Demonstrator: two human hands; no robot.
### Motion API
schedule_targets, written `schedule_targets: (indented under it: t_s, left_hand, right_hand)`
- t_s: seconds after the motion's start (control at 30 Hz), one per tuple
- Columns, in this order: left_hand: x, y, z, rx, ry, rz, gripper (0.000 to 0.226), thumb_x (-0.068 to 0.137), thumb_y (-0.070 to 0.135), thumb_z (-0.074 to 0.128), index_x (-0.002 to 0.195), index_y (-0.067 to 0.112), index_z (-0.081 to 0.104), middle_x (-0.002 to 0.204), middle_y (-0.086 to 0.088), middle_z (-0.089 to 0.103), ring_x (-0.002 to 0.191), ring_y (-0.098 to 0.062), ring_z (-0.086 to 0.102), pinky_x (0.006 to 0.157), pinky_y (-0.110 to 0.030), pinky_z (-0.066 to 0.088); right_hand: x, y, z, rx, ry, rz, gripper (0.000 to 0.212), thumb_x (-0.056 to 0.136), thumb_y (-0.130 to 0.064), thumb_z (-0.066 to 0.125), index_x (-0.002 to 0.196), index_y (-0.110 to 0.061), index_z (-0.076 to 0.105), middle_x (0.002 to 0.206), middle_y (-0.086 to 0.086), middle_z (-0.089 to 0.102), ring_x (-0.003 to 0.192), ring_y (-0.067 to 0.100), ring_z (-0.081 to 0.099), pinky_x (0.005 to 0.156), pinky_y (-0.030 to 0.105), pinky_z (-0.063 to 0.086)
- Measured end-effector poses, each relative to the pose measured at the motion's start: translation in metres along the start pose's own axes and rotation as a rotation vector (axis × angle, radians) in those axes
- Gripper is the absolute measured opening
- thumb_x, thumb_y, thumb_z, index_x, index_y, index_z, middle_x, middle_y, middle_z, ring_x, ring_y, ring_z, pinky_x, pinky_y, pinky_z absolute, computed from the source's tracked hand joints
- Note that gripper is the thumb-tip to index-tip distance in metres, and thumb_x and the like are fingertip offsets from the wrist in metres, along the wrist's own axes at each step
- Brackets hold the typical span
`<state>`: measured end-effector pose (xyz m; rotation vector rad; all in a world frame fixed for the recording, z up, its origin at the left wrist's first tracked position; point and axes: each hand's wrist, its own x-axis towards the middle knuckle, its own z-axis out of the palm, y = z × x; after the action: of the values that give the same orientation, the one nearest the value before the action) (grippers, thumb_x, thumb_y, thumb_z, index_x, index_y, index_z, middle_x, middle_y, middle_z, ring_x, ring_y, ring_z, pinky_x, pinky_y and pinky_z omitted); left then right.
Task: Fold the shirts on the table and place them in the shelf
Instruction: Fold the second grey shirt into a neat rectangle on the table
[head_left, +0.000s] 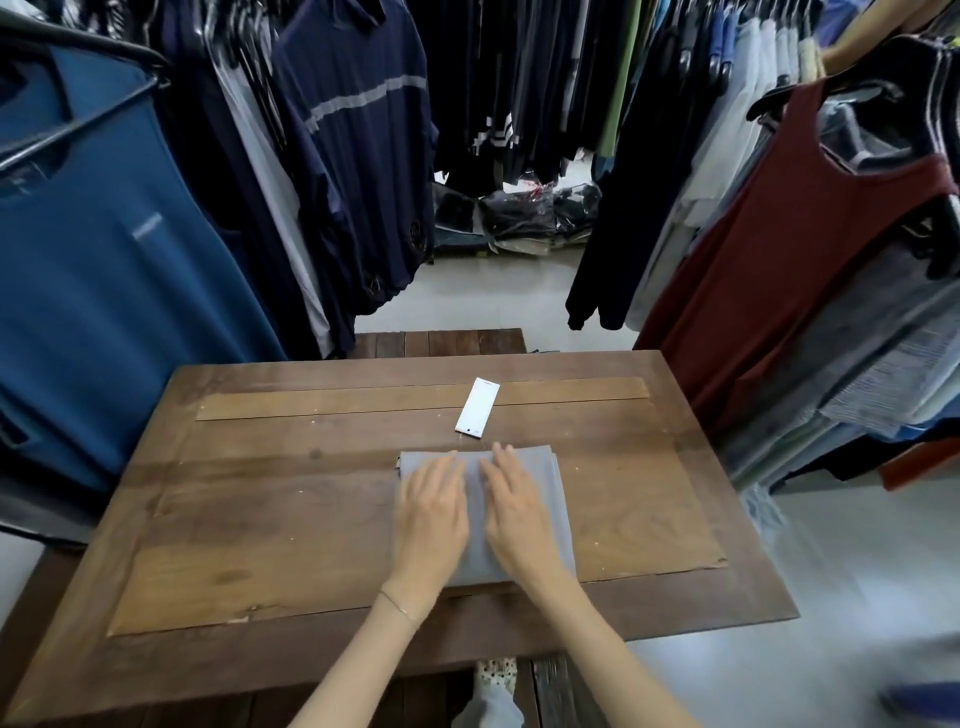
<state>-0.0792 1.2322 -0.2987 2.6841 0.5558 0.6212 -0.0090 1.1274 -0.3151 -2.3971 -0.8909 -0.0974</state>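
Both hands flat, fingers straight: left hand (432, 512), right hand (519, 512) | pressing smooth grey folded shirt (558, 499) | worn wooden table (270, 519)

Centre of frame: folded grey shirt (524, 499) lies flat on the wooden counter (291, 519), with left hand (432, 512) and right hand (517, 512) resting side by side on it, palms down, fingers straight. White rectangular tag (477, 408) on the counter just above the shirt, tilted, not touching it. Hanging garments crowd the upper frame: blue shirt (104, 270) at left, dark red tank top (789, 249) at right.
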Motion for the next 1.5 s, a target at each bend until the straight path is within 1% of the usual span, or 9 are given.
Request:
schedule_targets:
  t_s: [0.23,0.47,0.6,0.7,0.83,0.97,1.13,1.3,1.5]
  left_hand:
    - [-0.020,-0.013,0.028,0.072,-0.298,-0.043,0.056,0.102,0.042,0.006,0.150,0.019,0.024,0.156,-0.004,0.024,0.144,-0.022,0.021,0.116,-0.040,0.002]
    - [-0.024,-0.024,0.021,0.045,-0.258,-0.227,0.058,0.098,0.039,0.011,0.151,0.017,0.009,0.159,0.003,0.004,0.147,-0.020,0.001,0.116,-0.047,-0.002]
    - [-0.026,-0.034,-0.004,-0.237,-0.098,-0.433,0.052,0.102,0.018,0.033,0.151,0.007,0.020,0.157,-0.010,0.022,0.145,-0.025,0.021,0.116,-0.035,0.016]
    - [-0.025,-0.042,-0.023,-0.342,0.026,-0.617,0.034,0.097,0.011,0.044,0.127,0.000,0.054,0.121,-0.017,0.059,0.112,-0.033,0.055,0.091,-0.035,0.041]
    - [-0.016,-0.055,-0.033,-0.603,-0.119,-0.951,0.030,0.095,0.030,0.053,0.075,0.009,0.063,0.083,-0.010,0.070,0.084,-0.031,0.067,0.078,-0.035,0.053]
    - [-0.004,-0.046,-0.048,-0.880,-0.374,-1.119,0.037,0.090,0.041,0.061,0.078,0.006,0.055,0.077,-0.012,0.066,0.069,-0.023,0.066,0.053,-0.027,0.051]
    - [0.004,-0.046,-0.045,-0.724,-0.580,-1.011,0.042,0.081,0.045,0.071,0.083,0.005,0.059,0.087,-0.011,0.066,0.072,-0.022,0.061,0.066,-0.028,0.051]
    - [0.002,-0.036,-0.045,-0.804,-0.545,-0.898,0.024,0.082,0.020,0.074,0.094,0.002,0.066,0.089,-0.009,0.067,0.067,-0.011,0.061,0.043,-0.011,0.043]
    - [-0.002,-0.033,-0.051,-1.142,-0.576,-1.001,0.033,0.085,0.025,0.070,0.111,0.005,0.065,0.097,-0.009,0.074,0.086,-0.021,0.072,0.068,-0.029,0.058]
  right_hand:
    - [-0.008,0.018,0.002,-0.081,-0.210,0.108,0.084,0.082,-0.064,-0.024,0.150,-0.024,0.003,0.156,-0.008,-0.004,0.145,0.007,-0.005,0.117,0.031,-0.010]
    - [-0.010,0.036,-0.015,-0.156,-0.264,0.135,0.085,0.079,-0.065,-0.028,0.150,-0.026,-0.004,0.157,-0.009,-0.008,0.144,0.005,-0.011,0.118,0.040,-0.001]
    - [-0.004,0.035,-0.027,0.014,-0.161,0.246,0.056,0.100,-0.038,0.027,0.148,-0.008,0.029,0.157,0.014,0.020,0.146,0.029,0.016,0.117,0.039,0.015]
    - [-0.003,0.038,-0.046,0.214,0.041,0.472,0.044,0.092,-0.022,0.053,0.132,-0.005,0.046,0.133,0.014,0.050,0.123,0.030,0.045,0.103,0.036,0.035]
    - [-0.001,0.045,-0.065,0.375,-0.152,0.785,0.041,0.086,-0.036,0.067,0.108,-0.008,0.047,0.103,0.005,0.053,0.094,0.024,0.053,0.075,0.034,0.044]
    - [0.002,0.048,-0.061,0.326,-0.307,0.838,0.051,0.075,-0.051,0.072,0.065,-0.015,0.038,0.071,0.001,0.051,0.071,0.021,0.054,0.055,0.031,0.041]
    - [0.006,0.042,-0.061,0.339,-0.415,0.841,0.052,0.072,-0.054,0.073,0.090,-0.007,0.058,0.095,0.004,0.063,0.090,0.022,0.062,0.066,0.032,0.054]
    - [0.000,0.039,-0.068,0.422,-0.387,0.792,0.037,0.076,-0.043,0.076,0.074,-0.009,0.060,0.086,0.002,0.066,0.076,0.014,0.062,0.056,0.022,0.046]
    - [-0.007,0.036,-0.081,0.760,-0.427,0.914,0.043,0.082,-0.033,0.074,0.108,-0.003,0.060,0.103,0.007,0.067,0.088,0.018,0.066,0.061,0.026,0.053]
